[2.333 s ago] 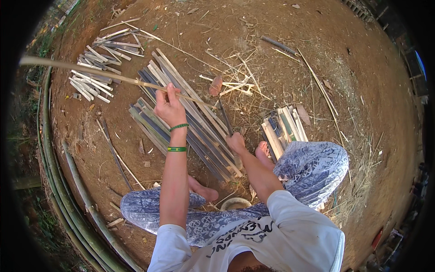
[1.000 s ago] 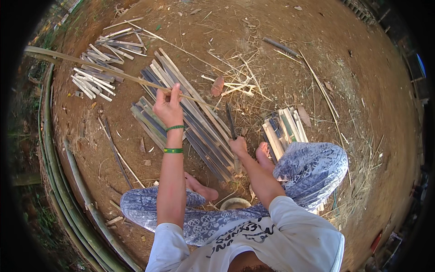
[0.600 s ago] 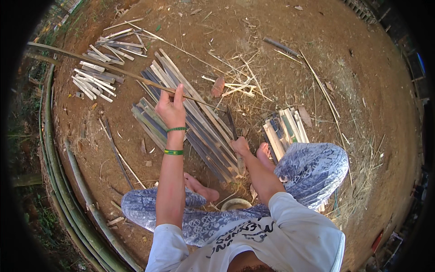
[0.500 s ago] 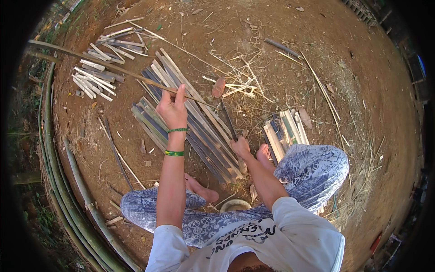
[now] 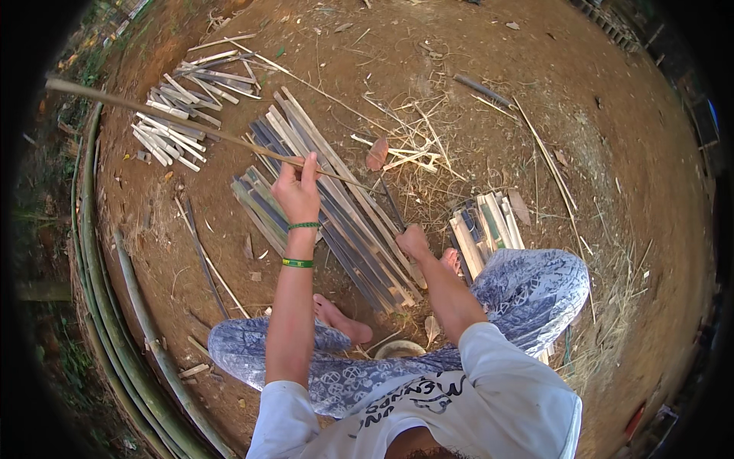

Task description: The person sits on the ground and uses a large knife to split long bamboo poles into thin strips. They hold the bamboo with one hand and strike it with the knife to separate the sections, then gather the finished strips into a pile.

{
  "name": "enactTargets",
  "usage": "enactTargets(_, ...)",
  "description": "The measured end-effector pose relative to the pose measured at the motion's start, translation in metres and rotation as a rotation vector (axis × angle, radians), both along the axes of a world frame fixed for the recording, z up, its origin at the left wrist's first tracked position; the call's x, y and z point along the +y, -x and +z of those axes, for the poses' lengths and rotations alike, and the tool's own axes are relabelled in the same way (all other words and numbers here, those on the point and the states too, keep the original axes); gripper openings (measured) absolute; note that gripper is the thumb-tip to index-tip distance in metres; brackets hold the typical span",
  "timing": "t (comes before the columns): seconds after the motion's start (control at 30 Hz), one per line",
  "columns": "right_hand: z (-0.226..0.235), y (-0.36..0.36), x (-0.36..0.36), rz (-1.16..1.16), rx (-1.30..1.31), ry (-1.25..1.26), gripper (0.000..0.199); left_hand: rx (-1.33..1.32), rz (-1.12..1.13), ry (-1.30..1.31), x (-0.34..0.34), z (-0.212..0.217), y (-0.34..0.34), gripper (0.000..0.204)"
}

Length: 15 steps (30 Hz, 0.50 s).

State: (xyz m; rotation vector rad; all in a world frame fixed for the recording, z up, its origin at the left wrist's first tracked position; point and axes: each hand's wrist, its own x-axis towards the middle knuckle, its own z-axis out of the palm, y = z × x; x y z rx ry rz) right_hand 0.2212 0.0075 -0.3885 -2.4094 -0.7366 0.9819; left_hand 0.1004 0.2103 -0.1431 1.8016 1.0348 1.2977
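My left grip (image 5: 297,186) is clamped on a long thin strip (image 5: 229,139) slanting over the stacked slats (image 5: 336,206), right grip (image 5: 414,242) wrapped round a knife (image 5: 393,206). Looks like a whittling step; can't tell if blade meets strip. Next stroke probably wants the strip held steady. In the way: slats underneath, right foot (image 5: 449,262) near the knife side, shavings (image 5: 419,153) beyond.

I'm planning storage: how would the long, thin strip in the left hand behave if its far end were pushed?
The strip would probably flex and spring back, being long and slim. It looks stiff enough not to flop, since it reaches well past the left hand without marked sagging. It's likely light, given its slimness.
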Motion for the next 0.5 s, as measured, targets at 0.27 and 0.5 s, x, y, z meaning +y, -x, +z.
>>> enactTargets(0.27, -0.016, -0.005, -0.020, -0.065, 0.033, 0.016, 0.056, 0.024, -0.029, 0.021, 0.003, -0.001, 0.000, 0.018)
enactTargets(0.5, -0.020, -0.012, -0.032, -0.005, 0.156, 0.166, 0.050, -0.059, -0.004, 0.028, -0.005, 0.003, -0.003, 0.021)
